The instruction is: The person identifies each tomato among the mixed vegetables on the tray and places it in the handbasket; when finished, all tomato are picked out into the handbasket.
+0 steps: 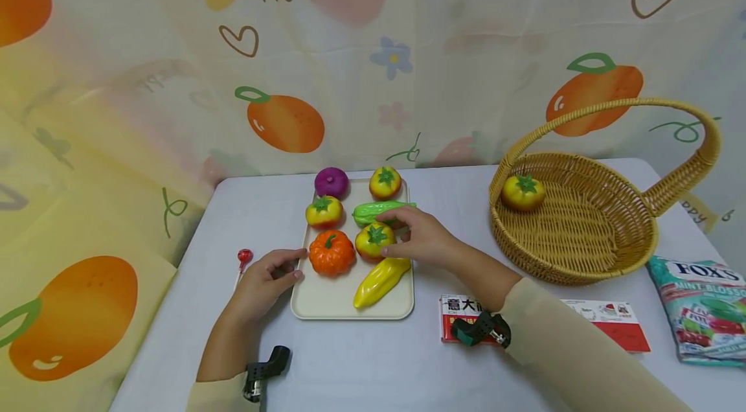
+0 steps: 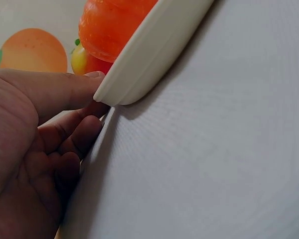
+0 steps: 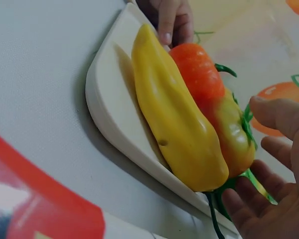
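Observation:
My left hand (image 1: 262,286) pinches the left rim of a cream tray (image 1: 326,309), thumb on top and fingers under the edge in the left wrist view. Over the tray's right side, my right hand (image 1: 422,238) has thumb and fingers spread around a yellow-red toy persimmon (image 1: 373,247) with a green leafy top. The right wrist view shows the thumb apart from that fruit; finger contact is unclear. Beside it lie an orange toy pumpkin (image 1: 331,253), a yellow toy pepper (image 1: 381,282) and a green toy cucumber (image 1: 364,212). Two more persimmons (image 1: 324,212) and a purple onion (image 1: 331,183) sit farther back.
A wicker basket (image 1: 574,263) with a tall handle stands at the right, holding one toy persimmon (image 1: 522,192). Red-white boxes (image 1: 614,321) lie partly under my right forearm. A candy bag (image 1: 702,311) is far right, a red lollipop (image 1: 245,256) left of the tray.

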